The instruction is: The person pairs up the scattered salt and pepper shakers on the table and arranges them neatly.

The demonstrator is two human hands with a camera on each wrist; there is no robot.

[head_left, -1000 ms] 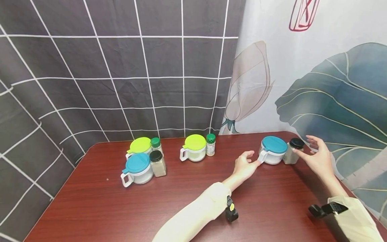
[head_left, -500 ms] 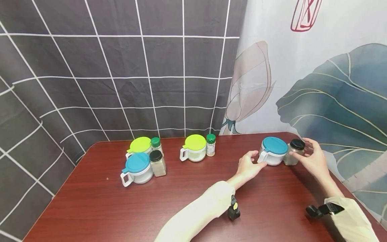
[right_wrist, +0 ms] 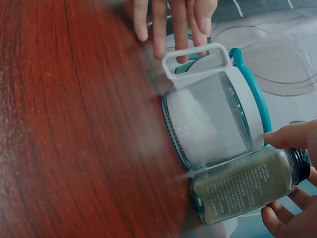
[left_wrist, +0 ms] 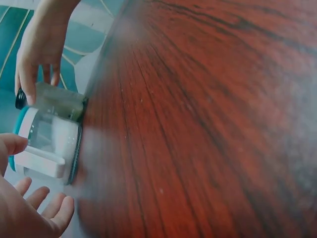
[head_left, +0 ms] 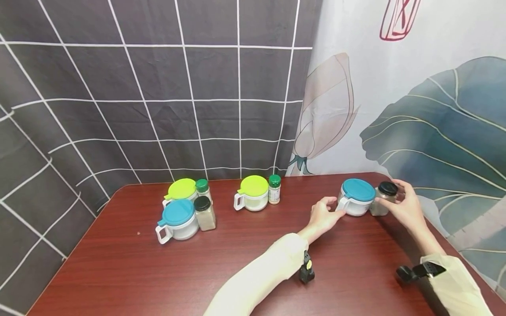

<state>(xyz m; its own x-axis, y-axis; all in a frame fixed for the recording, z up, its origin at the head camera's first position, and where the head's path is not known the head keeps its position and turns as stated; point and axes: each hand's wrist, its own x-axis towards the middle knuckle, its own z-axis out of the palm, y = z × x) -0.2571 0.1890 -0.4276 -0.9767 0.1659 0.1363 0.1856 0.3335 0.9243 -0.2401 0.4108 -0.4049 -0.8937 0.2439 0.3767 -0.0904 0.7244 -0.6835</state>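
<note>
At the table's right end stands a seasoning pot with a blue lid, white handle and white contents. My left hand is at its handle, the thumb close against it and the other fingers loosely spread. Whether the thumb touches cannot be told. Close beside the pot's right side stands a square glass spice jar with a black cap and printed text. My right hand holds this jar, thumb in front and fingers round the far side. The thumb tip in the right wrist view is by the blue lid's edge.
Mid-table at the back are a green-lidded pot and a green-capped shaker. Further left stand another blue-lidded pot, a black-capped jar, a second green-lidded pot and a green-capped shaker. Curtains hang behind the table.
My right hand has moved left and closed in round the black-capped jar. My left hand has shifted slightly right by the pot's handle. The pots and jars stand nearly where they were.
</note>
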